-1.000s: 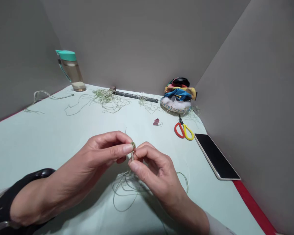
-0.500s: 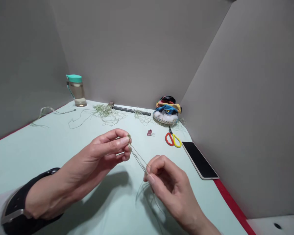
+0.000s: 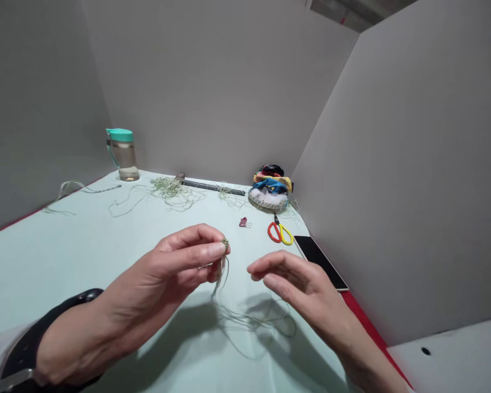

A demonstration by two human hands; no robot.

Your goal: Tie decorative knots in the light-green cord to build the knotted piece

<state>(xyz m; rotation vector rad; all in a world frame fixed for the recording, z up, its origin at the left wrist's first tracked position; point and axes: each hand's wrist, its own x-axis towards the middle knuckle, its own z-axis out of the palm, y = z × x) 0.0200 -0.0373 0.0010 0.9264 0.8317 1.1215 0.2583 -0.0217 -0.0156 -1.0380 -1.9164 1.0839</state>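
Observation:
Between the thumb and forefinger of my left hand point(image 3: 175, 267) is pinched a small knotted piece of green cord point(image 3: 225, 243); most of it is hidden by the fingers. Thin loose cord ends point(image 3: 249, 322) hang from it and curl over the pale cloth below. My right hand point(image 3: 300, 286) hovers to the right of the knot, its thumb and fingers apart, with nothing between them. A dark watch band circles my left wrist.
Red-and-yellow-handled scissors point(image 3: 280, 232), a dark red binder clip point(image 3: 244, 222) and a phone point(image 3: 319, 261) lie beyond my hands. Farther back are tangled green threads point(image 3: 172, 191), a dark bar point(image 3: 213, 186), a colourful fabric bundle point(image 3: 271, 188) and a water bottle point(image 3: 125, 155).
My right hand has let go of the cord ends and opened, moving a little right. The cords, taut before, now hang slack. My left hand keeps its pinch on the knot.

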